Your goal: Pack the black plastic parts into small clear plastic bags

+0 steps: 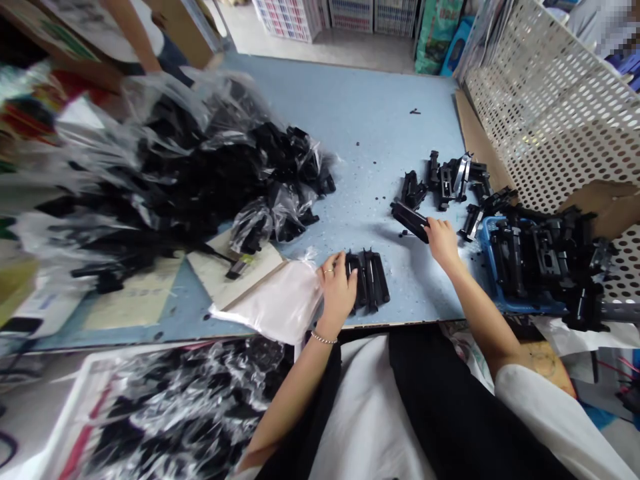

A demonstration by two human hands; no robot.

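Observation:
My right hand [443, 241] is closed around the near end of a long black plastic part [410, 221], held tilted just above the table. To its left, a short row of similar black parts [370, 280] lies side by side near the front edge. My left hand [338, 287] rests against the left side of that row, fingers extended and thumb over the nearest part. Under and beside this hand is a stack of clear plastic bags [280, 297]. Beyond my right hand lies a loose group of black parts [450, 179].
A large heap of bagged black parts [200, 173] covers the table's left side. At right, a blue basket [493, 267] overflows with black parts beside a perforated white crate [545, 93]. Below the front edge, a bin [85, 400] holds more bagged parts. Another person's arm [133, 30] shows top left.

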